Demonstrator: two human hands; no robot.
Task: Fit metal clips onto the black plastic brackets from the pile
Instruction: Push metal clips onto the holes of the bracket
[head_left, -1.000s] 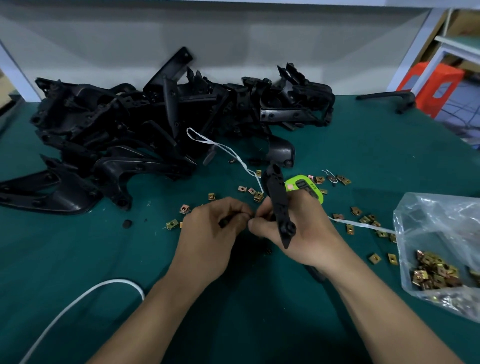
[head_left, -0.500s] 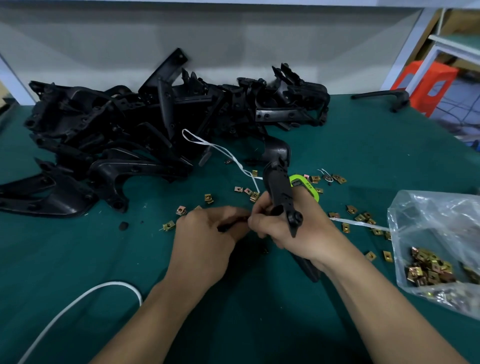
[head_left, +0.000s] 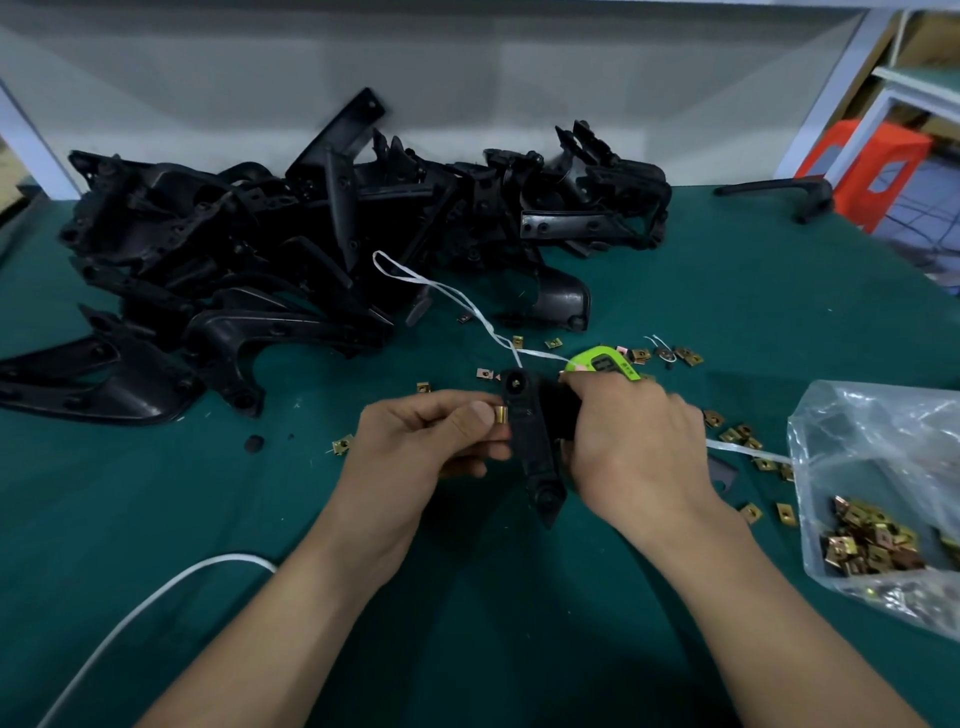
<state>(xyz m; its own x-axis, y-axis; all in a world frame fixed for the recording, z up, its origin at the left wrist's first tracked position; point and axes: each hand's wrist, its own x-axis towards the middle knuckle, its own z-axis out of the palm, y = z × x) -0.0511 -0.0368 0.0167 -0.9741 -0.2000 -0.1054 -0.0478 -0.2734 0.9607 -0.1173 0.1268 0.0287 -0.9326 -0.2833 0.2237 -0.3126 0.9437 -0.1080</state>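
Note:
My right hand (head_left: 631, 447) grips a black plastic bracket (head_left: 532, 441) in the middle of the green table, its narrow arm pointing toward me. My left hand (head_left: 426, 441) pinches a small brass metal clip (head_left: 501, 414) between thumb and fingers, right against the bracket's left edge. A big pile of black brackets (head_left: 291, 249) fills the far left of the table. Loose metal clips (head_left: 732, 434) lie scattered around my hands.
A clear plastic bag (head_left: 883, 499) with several clips lies at the right edge. A green timer (head_left: 602, 361) sits just beyond my right hand. White string (head_left: 441, 291) trails from the pile; a white cord (head_left: 156, 597) curves at front left. One bracket (head_left: 779, 189) lies far right.
The bracket has been turned in my right hand so its flat arm faces up. My left hand now presents a clip at its left edge.

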